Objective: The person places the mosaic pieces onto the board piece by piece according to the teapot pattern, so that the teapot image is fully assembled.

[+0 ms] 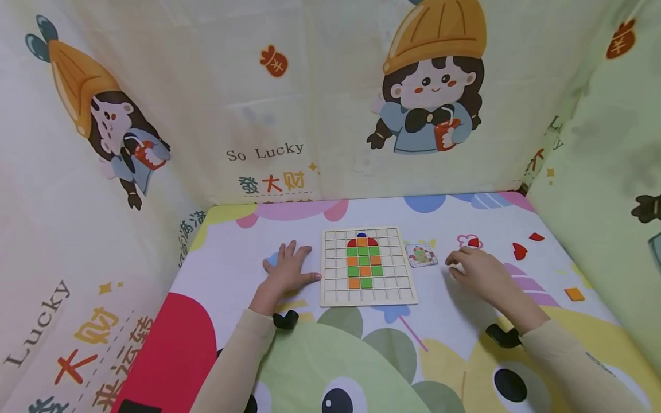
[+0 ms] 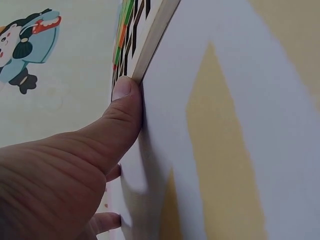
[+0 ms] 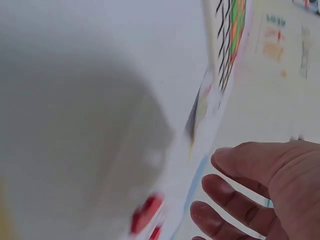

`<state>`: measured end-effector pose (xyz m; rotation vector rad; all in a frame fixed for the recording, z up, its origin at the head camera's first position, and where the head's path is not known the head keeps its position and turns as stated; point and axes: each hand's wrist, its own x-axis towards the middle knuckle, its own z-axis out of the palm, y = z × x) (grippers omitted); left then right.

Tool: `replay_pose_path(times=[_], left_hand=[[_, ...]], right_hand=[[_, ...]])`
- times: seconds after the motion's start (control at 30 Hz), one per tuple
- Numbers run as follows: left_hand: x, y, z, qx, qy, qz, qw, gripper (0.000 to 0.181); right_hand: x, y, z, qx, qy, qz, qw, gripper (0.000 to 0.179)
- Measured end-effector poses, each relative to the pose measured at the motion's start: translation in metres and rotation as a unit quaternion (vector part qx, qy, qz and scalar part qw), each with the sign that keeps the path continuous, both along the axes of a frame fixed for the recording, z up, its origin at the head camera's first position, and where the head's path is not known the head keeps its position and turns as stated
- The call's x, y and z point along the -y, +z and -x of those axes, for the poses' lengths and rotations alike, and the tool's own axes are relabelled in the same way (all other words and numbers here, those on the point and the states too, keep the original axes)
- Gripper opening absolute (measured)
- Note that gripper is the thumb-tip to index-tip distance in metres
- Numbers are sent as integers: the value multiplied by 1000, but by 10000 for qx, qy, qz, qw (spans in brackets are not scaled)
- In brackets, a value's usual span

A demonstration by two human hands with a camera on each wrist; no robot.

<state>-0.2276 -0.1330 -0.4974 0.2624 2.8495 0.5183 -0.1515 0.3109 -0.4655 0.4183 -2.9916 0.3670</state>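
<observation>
A square wooden grid board [image 1: 405, 289] lies on the table. Coloured pieces fill part of its middle: green squares [image 1: 366, 282] and orange squares, two red rounded pieces near the top, and a blue piece [image 1: 361, 235] uppermost. My left hand [image 1: 286, 274] rests on the tabletop with fingers spread, its thumb [image 2: 122, 90] touching the board's left edge. To the right of the board is a small pattern card [image 1: 422, 255]. Just beyond the card, my right hand [image 1: 480, 276] hovers above the table, fingers slightly bent and holding nothing.
Loose red pieces lie at the right: one [image 1: 520, 251] beyond my right hand, another [image 1: 536, 236] farther back, and one [image 1: 473, 243] partly behind the fingers. Near the right table edge is an orange square [image 1: 574, 294]. Printed cloth walls [image 1: 330, 115] enclose the table.
</observation>
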Motion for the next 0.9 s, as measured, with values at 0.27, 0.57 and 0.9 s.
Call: replay_pose_path(times=[0.27, 0.57, 0.9], left_hand=[[-3, 3, -1, 31, 11, 9, 10000, 88], [-2, 2, -1, 41, 17, 25, 10000, 88], [-1, -3, 1, 12, 37, 1, 10000, 88]], right_hand=[[-86, -9, -31, 585, -853, -106, 9946, 24], [-157, -23, -70, 456, -2243, -59, 9734, 34], [-175, -29, -83, 677, -2195, 163, 9731, 21]])
